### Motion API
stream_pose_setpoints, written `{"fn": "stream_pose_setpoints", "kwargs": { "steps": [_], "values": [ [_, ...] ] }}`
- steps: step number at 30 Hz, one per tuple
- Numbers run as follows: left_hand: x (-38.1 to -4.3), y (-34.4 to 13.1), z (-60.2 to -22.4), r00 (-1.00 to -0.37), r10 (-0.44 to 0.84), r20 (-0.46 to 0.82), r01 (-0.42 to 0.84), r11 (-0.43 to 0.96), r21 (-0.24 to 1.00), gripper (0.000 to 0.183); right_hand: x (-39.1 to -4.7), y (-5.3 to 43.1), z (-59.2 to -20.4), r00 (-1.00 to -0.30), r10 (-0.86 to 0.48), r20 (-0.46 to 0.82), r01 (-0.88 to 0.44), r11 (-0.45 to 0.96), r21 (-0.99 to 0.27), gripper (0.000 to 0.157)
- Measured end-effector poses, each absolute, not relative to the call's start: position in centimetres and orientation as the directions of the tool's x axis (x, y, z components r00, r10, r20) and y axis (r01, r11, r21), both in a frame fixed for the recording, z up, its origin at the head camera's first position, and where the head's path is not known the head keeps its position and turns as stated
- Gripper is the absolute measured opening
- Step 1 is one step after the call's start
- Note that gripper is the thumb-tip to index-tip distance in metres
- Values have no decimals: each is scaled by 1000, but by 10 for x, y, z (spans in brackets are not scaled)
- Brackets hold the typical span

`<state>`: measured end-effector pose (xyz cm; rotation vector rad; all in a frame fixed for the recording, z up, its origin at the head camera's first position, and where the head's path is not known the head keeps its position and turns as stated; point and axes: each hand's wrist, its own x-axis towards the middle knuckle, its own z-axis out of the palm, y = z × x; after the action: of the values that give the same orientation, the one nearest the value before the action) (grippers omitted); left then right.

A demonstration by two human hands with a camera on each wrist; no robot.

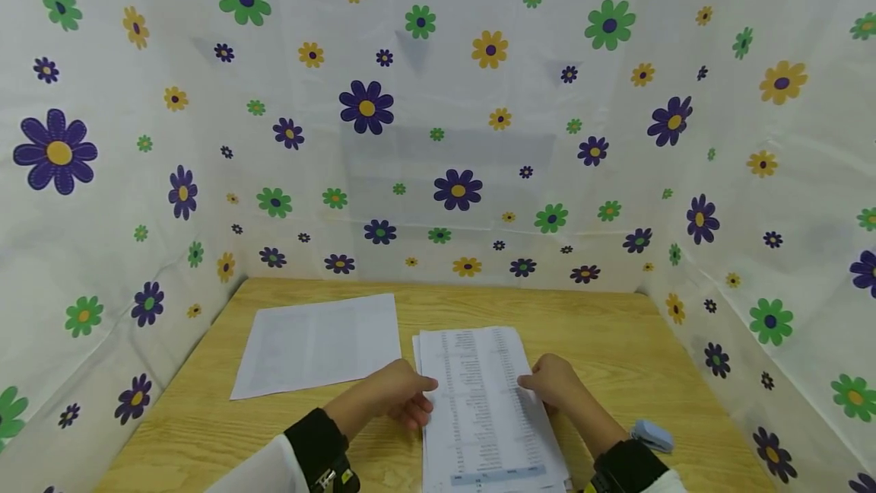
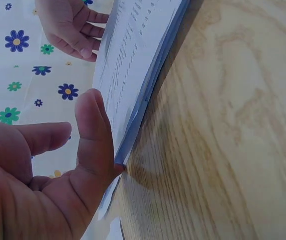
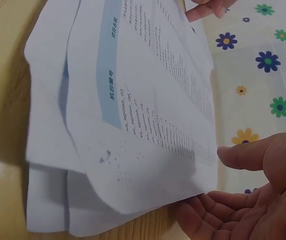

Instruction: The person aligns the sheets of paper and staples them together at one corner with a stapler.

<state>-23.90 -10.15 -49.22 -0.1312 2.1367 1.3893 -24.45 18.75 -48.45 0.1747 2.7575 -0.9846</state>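
Observation:
A stack of printed paper sheets (image 1: 479, 402) lies on the wooden table in front of me, its edges slightly uneven. My left hand (image 1: 404, 394) is at the stack's left edge. In the left wrist view, fingers (image 2: 93, 125) of that hand touch the side of the stack, the thumb held apart. On the opposite side is my right hand (image 1: 553, 385). The right wrist view shows its fingers (image 3: 198, 215) against the stack's edge and its thumb raised near the paper. The top sheet carries columns of text and a blue header band (image 3: 110, 65).
A separate sheet of paper (image 1: 318, 345) lies on the left of the table (image 1: 588, 326). A small blue stapler-like object (image 1: 652, 436) sits beside my right wrist. White curtains with flower prints (image 1: 458, 151) enclose the back and sides.

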Motion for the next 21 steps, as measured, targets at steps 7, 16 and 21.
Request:
{"fn": "stream_pose_setpoints", "kwargs": {
  "steps": [7, 16, 21],
  "values": [
    [-246, -102, -494, -824, 215, -524, -408, 415, 813, 31, -249, 184, -486, -967, 70, -246, 206, 781, -589, 30],
    [-236, -116, -493, -850, 213, -482, -368, 413, 833, 33, -259, 169, -473, -981, 34, -190, 119, 882, -457, 49],
    [-230, -135, -495, -901, 167, -400, -305, 410, 859, 50, -265, 142, -467, -991, 6, -136, 64, 901, -430, 60]
  ]
}}
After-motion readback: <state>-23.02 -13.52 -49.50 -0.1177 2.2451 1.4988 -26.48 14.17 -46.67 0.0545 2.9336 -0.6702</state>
